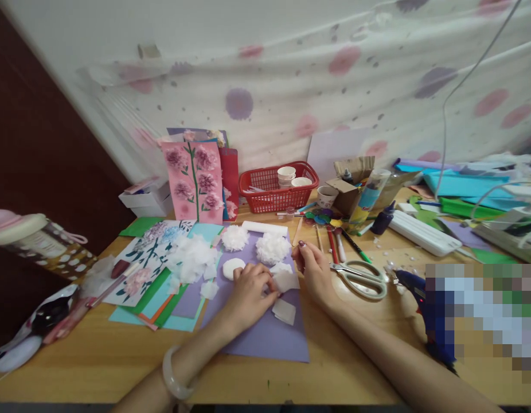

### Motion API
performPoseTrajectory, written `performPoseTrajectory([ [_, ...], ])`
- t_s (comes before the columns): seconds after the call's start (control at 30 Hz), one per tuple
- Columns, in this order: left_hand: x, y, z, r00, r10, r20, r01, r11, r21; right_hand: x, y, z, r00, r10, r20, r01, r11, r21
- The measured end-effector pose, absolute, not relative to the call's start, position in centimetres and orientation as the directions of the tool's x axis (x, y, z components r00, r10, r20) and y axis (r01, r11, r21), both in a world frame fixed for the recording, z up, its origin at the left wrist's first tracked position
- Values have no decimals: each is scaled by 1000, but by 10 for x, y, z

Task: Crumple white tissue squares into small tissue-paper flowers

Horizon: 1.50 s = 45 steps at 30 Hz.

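Observation:
My left hand (252, 291) rests low over a purple sheet of paper (265, 344), fingers curled and thumb close to the index finger. Whatever it may pinch is hidden. Beside its fingertips lie white tissue squares (285, 312) and a small pile of white tissue (286, 279). A white round disc (233, 268) sits just behind the knuckles. Right of the sheet, my right hand (312, 269) is raised with its fingertips pinched together; I cannot make out anything between them. Two fluffy white paper flowers (273, 248) and a white roll (264, 228) lie at the back of the sheet.
Scissors (362, 280) and a blue glue gun (416, 287) lie to the right. Loose white tissue (192, 255) covers coloured papers at left. Behind stand a red basket (276, 198) with paper cups and a pink flower picture (194, 183). A bottle (42, 241) stands far left.

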<state>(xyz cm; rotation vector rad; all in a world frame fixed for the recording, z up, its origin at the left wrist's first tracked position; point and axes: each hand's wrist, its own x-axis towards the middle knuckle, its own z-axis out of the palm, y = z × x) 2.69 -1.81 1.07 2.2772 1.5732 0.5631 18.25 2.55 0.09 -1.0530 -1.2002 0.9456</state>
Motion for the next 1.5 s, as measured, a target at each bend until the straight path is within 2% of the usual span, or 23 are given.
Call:
performPoseTrajectory([
  [0.17,13,-14,16,228,962,153,779,-274,564,185,24,1,96,947,308,18,307,-951],
  [0.4,25,-14,10,218,972,88,835,-233,498,185,24,-2,57,942,329,63,326,-943],
  [0.47,27,-14,13,231,967,108,806,-252,536,185,23,0,52,941,334,78,330,-941],
  [0.57,11,-7,22,222,960,172,704,-280,653,185,22,2,40,941,336,105,330,-938],
  [0.63,-15,3,31,115,975,188,699,-214,682,185,21,3,25,943,332,125,326,-937],
  [0.73,-64,19,45,-58,971,233,748,-113,654,185,20,3,-3,945,326,146,323,-935],
  [0.83,-95,24,55,-247,909,335,808,3,589,184,19,3,-24,945,325,160,324,-932],
  [0.9,-96,17,56,-306,859,411,834,34,551,184,19,3,-39,946,323,171,325,-930],
  [0.97,-80,2,53,-270,874,405,848,16,530,183,19,2,-58,946,319,181,324,-929],
  [1.03,-58,-16,48,-63,980,187,838,-50,544,183,20,0,-70,947,314,190,321,-928],
  [1.07,-47,-25,44,21,992,122,831,-85,550,183,20,-1,-72,947,312,194,320,-927],
  [1.2,-15,-51,26,84,995,-51,773,-33,634,183,21,-4,-68,947,315,205,322,-924],
  [1.3,-1,-56,13,122,992,-16,729,-79,680,183,21,-4,-67,943,327,213,333,-918],
  [1.4,7,-52,5,134,989,60,747,-140,649,183,18,-2,-65,938,341,232,347,-909],
  [1.5,9,-47,6,136,990,32,756,-125,643,183,17,1,-67,933,353,254,358,-899],
])
